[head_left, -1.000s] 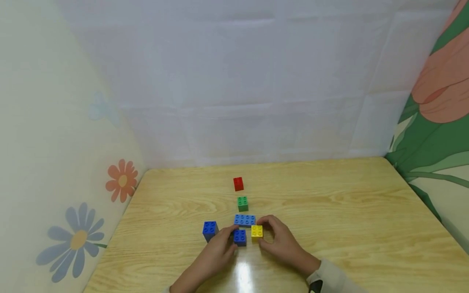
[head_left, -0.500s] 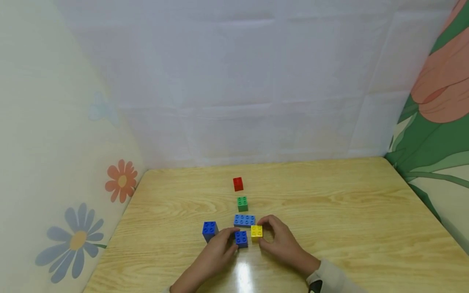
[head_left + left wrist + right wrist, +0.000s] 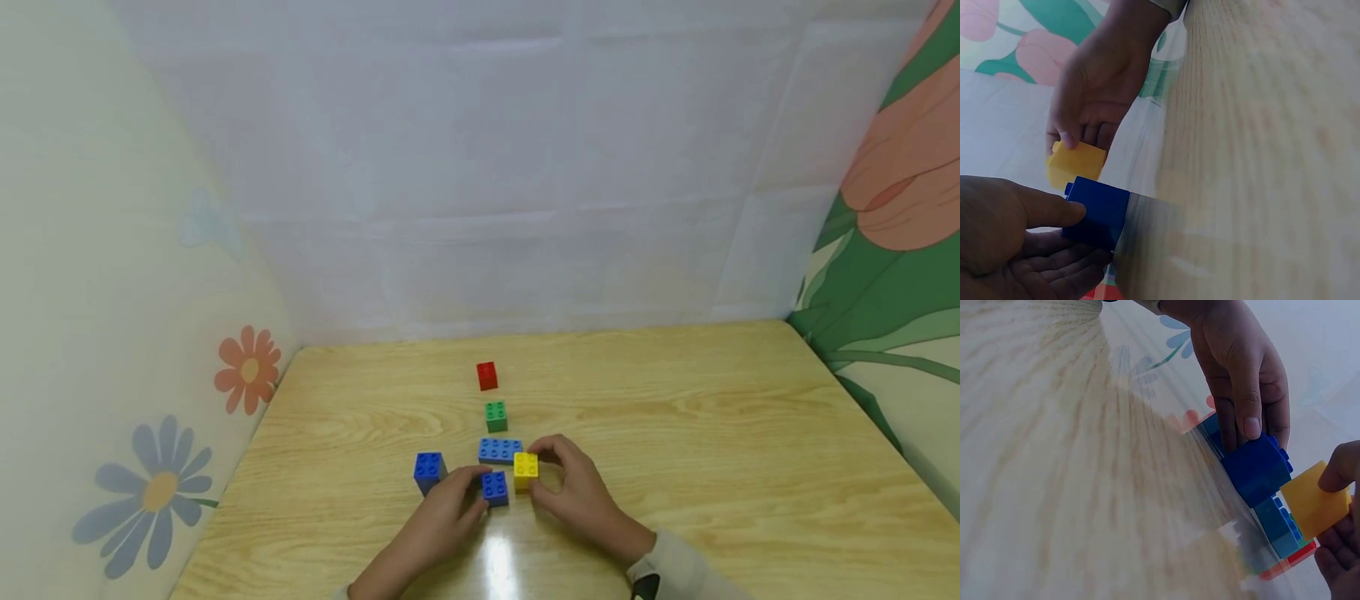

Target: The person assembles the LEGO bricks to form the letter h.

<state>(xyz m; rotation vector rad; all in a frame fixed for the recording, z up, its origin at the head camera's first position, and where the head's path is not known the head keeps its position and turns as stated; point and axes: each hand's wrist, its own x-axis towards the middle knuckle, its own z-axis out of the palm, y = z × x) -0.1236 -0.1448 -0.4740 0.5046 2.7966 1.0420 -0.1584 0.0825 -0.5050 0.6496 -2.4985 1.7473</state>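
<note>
In the head view my left hand [image 3: 448, 510] grips a small dark blue toy brick [image 3: 495, 489] between thumb and fingers; it sits on the table. The left wrist view shows the thumb pressed against the side of this blue brick [image 3: 1100, 214]. My right hand [image 3: 576, 496] pinches a yellow brick [image 3: 526, 472] just to the right of the blue one. Seen from the right wrist, the yellow brick [image 3: 1316, 500] is held a little above the table, studs facing up. A narrow gap separates the two bricks in the head view.
Right behind the hands lies a lighter blue long brick [image 3: 500, 451]. Farther back are a green brick [image 3: 496, 417] and a red brick [image 3: 487, 376], roughly in line. A taller dark blue block [image 3: 429, 472] stands left of my left hand on the wooden table [image 3: 675, 417].
My left hand has shifted the dark blue brick slightly right and toward me. The yellow brick has risen a little in my right hand. The other bricks stay put.
</note>
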